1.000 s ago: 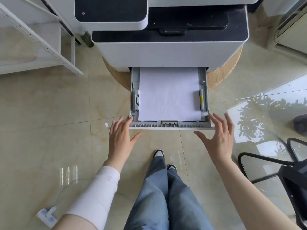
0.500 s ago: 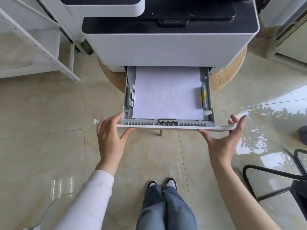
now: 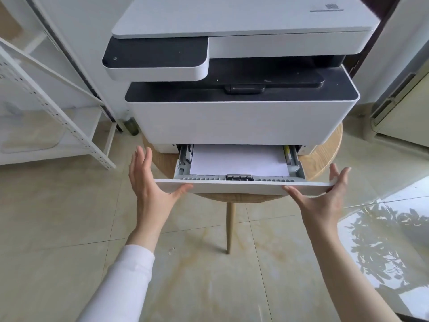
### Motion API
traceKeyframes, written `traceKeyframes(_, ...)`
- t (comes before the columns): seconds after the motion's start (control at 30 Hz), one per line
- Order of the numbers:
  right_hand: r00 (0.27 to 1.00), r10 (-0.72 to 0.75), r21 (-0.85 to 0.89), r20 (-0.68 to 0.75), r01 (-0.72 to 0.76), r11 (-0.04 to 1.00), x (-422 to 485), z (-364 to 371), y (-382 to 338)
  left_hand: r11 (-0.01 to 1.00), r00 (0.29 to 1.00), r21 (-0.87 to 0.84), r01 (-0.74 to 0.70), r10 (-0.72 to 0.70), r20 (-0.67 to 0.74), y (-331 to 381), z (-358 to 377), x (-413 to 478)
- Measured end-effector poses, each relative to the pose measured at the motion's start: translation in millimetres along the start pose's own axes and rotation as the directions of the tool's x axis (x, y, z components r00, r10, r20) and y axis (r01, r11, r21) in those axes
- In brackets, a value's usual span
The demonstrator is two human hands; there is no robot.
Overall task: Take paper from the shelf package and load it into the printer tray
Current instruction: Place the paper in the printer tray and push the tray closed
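Note:
The white printer stands on a round wooden stool. Its grey paper tray sticks out partway at the bottom, with a stack of white paper lying flat inside it. My left hand is at the left end of the tray's white front panel, thumb on the panel face and fingers stretched upward beside it. My right hand cups the right end, thumb on the face and fingers behind the corner. No paper package is in view.
A white metal shelf frame stands to the left on the tiled floor. A cream cabinet is at the right edge. The stool's wooden leg comes down just under the tray's middle.
Both hands went from hovering in front of the tray to holding its front panel ends. The tray has slid further into the printer, so less paper shows. The view has tilted upward.

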State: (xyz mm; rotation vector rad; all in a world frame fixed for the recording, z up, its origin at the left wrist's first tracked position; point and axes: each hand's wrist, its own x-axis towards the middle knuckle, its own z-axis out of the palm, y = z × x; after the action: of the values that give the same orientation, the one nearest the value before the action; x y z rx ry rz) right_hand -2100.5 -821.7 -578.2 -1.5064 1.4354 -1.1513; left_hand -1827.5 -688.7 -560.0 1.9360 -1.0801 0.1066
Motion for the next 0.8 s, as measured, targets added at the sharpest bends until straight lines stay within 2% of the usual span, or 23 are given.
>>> traceKeyframes(0.23, 1.000, -0.016, 0.037, 0.006, 0.016, 0.999, 31, 16, -5, 0.997, 1.000, -0.082, -0.011, 0.009, -0.024, -11, 17, 30)
traceKeyframes(0.4, 0.999, -0.030, 0.074, 0.020, 0.028, 0.997, 54, 23, -9, 0.976, 0.999, -0.218, 0.018, -0.025, -0.031, -24, 30, 54)
traceKeyframes(0.6, 0.991, -0.062, 0.127, 0.116, 0.047, 0.991, 67, 11, -1, 0.894, 0.998, -0.449, -0.006, 0.034, 0.055, -35, 27, 64)
traceKeyframes(0.7, 0.985, -0.054, 0.109, 0.162, 0.037, 0.993, 78, 8, 2, 0.859, 0.995, -0.511, 0.045, 0.006, 0.097, -36, 24, 72)
traceKeyframes(0.8, 0.989, -0.038, 0.090, 0.140, 0.026, 0.996, 82, 8, 5, 0.846, 0.994, -0.532, 0.046, 0.014, 0.108, -37, 25, 74)
